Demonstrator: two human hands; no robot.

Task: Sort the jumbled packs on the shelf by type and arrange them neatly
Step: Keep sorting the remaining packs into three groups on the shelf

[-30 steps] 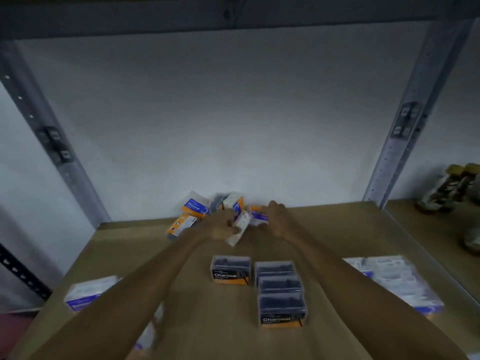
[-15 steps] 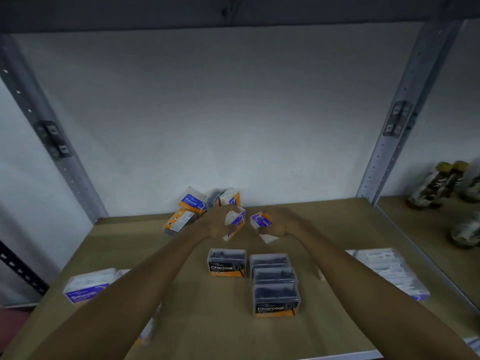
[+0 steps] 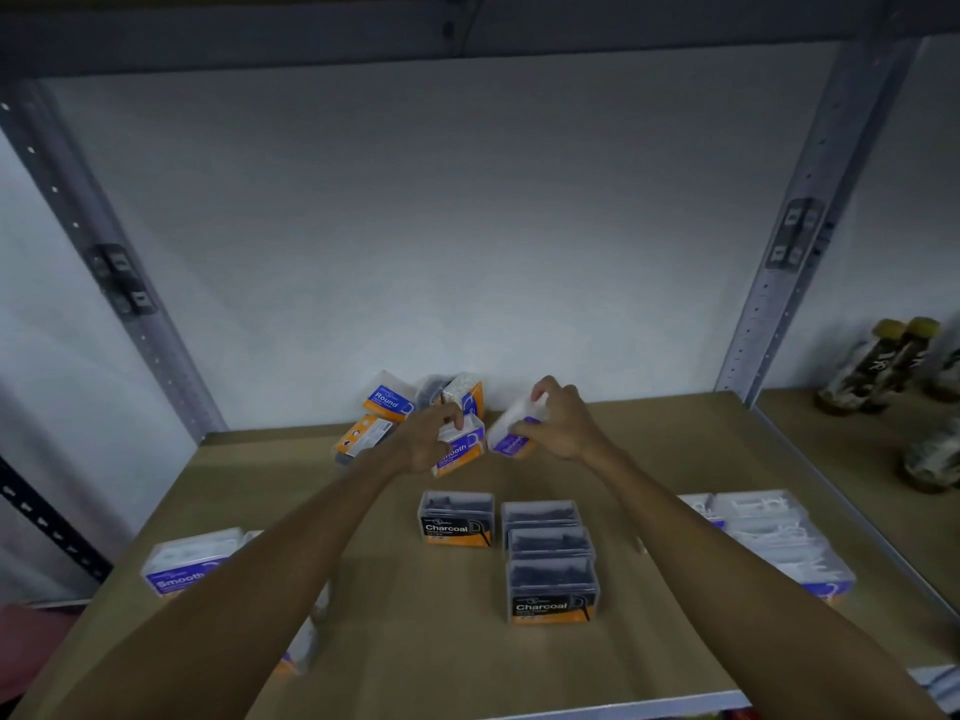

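Holding up everything: the brown shelf [image 3: 675, 449] is the biggest thing, and all the packs lie on it in front of a white wall [image 3: 467, 226].
Posts: two grey metal posts stand at the back, the left post [image 3: 119, 283] and the right post [image 3: 789, 262].
Arms: two bare arms reach out from the bottom to the back of the shelf.
Flat packs: a stack of clear flat packs [image 3: 769, 532] lies on the right side, near the right arm.
Charcoal row: three dark Charcoal packs [image 3: 550, 563] stand in a row, one behind the other, touching, in the middle.
Lone Charcoal pack: one more Charcoal pack [image 3: 456, 519] stands just left of that row.
Smooth pack on the left: a white and blue Smooth pack [image 3: 187, 561] lies at the left, partly under the left arm.
Jumbled pile: a pile of orange and blue packs [image 3: 395, 407] leans on the wall at the back, one marked Round.
Bottles: some dark bottles [image 3: 883, 366] lie on the next shelf to the right.
Left hand [image 3: 431, 439]: its grip is closed on an orange Smooth pack [image 3: 460, 452], tilted, just in front of the pile.
Right hand [image 3: 561, 428]: its grip is closed on a white and blue pack [image 3: 511, 433], held tilted just above the shelf, beside the orange one.
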